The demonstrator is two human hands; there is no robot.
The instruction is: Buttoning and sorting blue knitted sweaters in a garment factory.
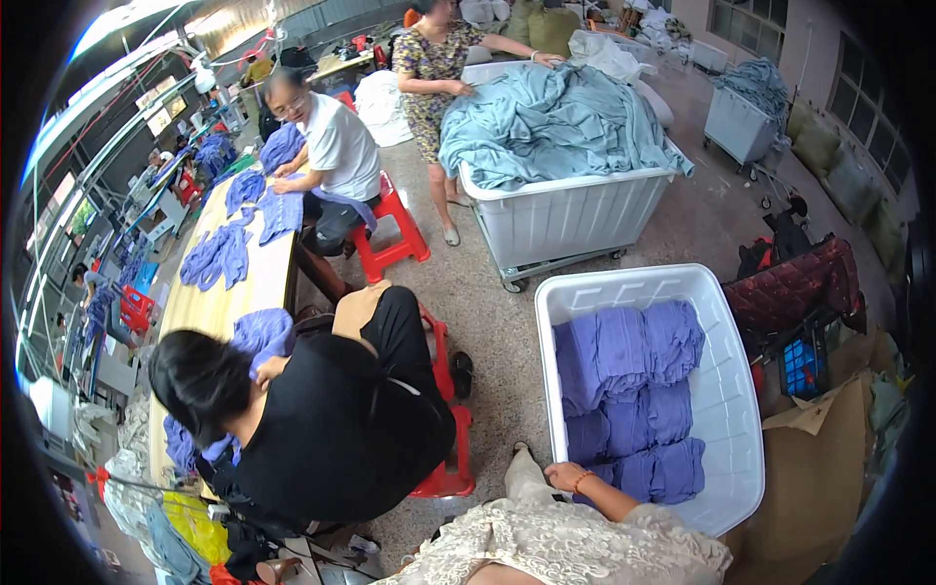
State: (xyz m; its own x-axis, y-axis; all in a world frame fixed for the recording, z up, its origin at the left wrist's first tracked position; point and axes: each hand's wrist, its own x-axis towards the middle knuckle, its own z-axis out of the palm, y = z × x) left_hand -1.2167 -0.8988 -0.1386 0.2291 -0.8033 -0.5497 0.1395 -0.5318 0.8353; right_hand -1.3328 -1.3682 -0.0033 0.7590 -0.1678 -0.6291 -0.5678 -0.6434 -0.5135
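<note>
A: What does the room look like?

B: A workshop with a speckled floor (492, 380). A long pale desk (200, 312) stretches from 7 to 10 o'clock, with purple garments (219, 255) lying loose along it. Two people sit beside it on red stools, one in white (346, 151) toward 11 o'clock, one in black (331, 429) toward 8.

A: And the containers, biggest first?

B: The large cart (565, 219) at 1 o'clock is heaped over its rim with grey-green cloth (565, 122); a person in a patterned dress (434, 63) stands behind it, hands at the heap. At 4 o'clock is the white tub (731, 419). Farther off, at 2 o'clock, a smaller-looking cart (738, 127) carries similar cloth.

A: What's inside the white tub?

B: Folded purple bundles (629, 356), packed side by side in rows against its left side, leaving a bare strip along the right.

A: And the wearer's grip?

B: The right hand (564, 476), at 5 o'clock, is at the tub's near left rim, beside the nearest bundles. Its fingers look bent, but I cannot tell whether they pinch the rim. The left hand is out of sight, so I cannot tell its grip.
</note>
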